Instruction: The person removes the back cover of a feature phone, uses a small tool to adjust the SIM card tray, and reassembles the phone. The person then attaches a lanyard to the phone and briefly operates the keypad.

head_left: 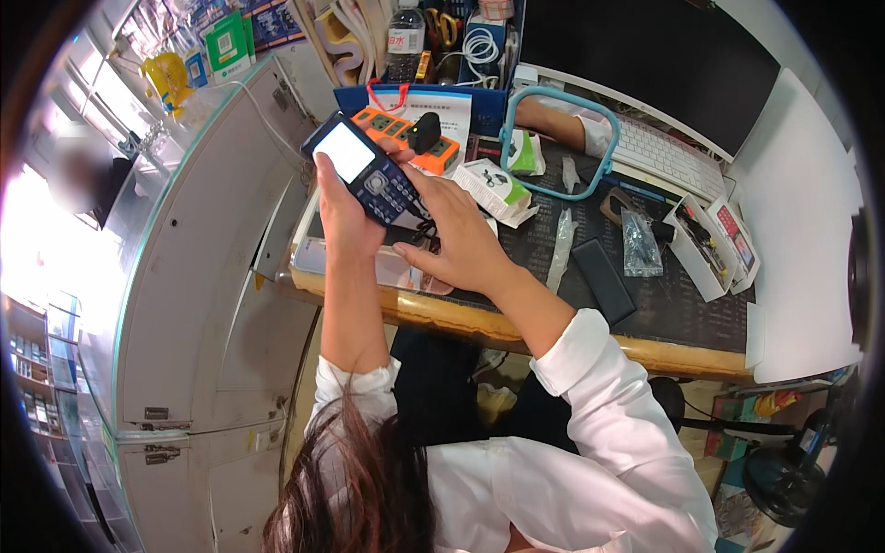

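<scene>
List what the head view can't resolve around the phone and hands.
- Keypad phone: its lower end is covered by the right hand; screen is blown out white.
- Left hand: its palm side is hidden behind the phone.
- Small packets on the desk mat: too small to tell their contents.

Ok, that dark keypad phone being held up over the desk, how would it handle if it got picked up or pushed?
The keypad phone looks like a rigid bar, so probably stiff. The left hand alone wraps it, suggesting it is light. Its flat back should slide rather than roll, and the lit screen may be fragile if dropped.
</scene>
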Demonstrator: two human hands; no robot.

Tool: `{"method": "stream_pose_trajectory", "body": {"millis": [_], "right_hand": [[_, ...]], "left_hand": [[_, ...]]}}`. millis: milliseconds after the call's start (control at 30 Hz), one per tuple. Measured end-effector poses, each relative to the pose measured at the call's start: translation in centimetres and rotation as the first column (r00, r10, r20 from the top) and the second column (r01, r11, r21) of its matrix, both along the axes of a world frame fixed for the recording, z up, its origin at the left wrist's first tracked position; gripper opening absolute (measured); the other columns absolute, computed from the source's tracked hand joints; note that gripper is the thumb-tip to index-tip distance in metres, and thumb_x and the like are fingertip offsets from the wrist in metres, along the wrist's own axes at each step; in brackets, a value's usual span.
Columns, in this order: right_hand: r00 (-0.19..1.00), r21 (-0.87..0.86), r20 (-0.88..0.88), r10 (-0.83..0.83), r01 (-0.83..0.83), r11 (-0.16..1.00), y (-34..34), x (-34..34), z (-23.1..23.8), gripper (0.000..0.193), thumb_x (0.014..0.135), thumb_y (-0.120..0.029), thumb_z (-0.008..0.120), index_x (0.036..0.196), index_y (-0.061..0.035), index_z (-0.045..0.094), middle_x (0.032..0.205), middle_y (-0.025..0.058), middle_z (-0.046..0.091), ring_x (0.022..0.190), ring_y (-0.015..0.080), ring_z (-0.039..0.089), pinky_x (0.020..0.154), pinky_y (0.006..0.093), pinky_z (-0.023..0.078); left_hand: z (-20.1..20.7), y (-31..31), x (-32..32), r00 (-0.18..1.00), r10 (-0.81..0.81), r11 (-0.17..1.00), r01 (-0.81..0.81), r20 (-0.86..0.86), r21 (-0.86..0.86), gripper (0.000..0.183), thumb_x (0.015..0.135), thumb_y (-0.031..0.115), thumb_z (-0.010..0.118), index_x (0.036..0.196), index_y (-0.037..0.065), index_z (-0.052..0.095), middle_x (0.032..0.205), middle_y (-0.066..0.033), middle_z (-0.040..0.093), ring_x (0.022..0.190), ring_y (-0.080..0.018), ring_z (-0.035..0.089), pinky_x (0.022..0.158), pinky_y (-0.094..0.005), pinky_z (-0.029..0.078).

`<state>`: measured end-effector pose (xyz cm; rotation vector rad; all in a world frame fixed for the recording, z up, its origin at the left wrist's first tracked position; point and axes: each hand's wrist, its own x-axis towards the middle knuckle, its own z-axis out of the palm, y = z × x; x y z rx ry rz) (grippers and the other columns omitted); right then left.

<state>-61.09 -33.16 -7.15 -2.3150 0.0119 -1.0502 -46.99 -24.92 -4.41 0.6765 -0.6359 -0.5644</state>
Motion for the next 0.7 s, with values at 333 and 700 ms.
{"method": "stream_pose_trajectory", "body": {"millis": [333,700], "right_hand": [[1.000,0.114,0.019,-0.012,0.009,0.993,-0.3,0.0,-0.8,0.079,0.080,-0.016,0.081,0.146,-0.0001,0.042,0.125,0.0187,0.062,0.114,0.0354,0.060,0.099,0.0443,0.047],[0.997,0.249,-0.070,-0.041,0.057,0.967,0.3,0.0,-1.1,0.063,0.085,-0.014,0.079,0.140,-0.0037,0.051,0.118,0.0155,0.065,0.106,0.0272,0.067,0.090,0.0373,0.054]], "left_hand": [[-2.5,-1.9,2.6,0.904,-0.360,0.923,0.308,-0.230,-0.233,0.054,0.102,0.040,0.026,0.130,0.001,0.050,0.112,-0.0198,0.061,0.089,-0.0303,0.059,0.085,-0.0456,0.054],[-4.1,-1.8,3.0,0.846,-0.500,0.848,0.434,-0.185,-0.305,0.059,0.103,0.036,0.030,0.138,-0.008,0.048,0.128,-0.0254,0.060,0.107,-0.0348,0.063,0.097,-0.0465,0.054]]}}
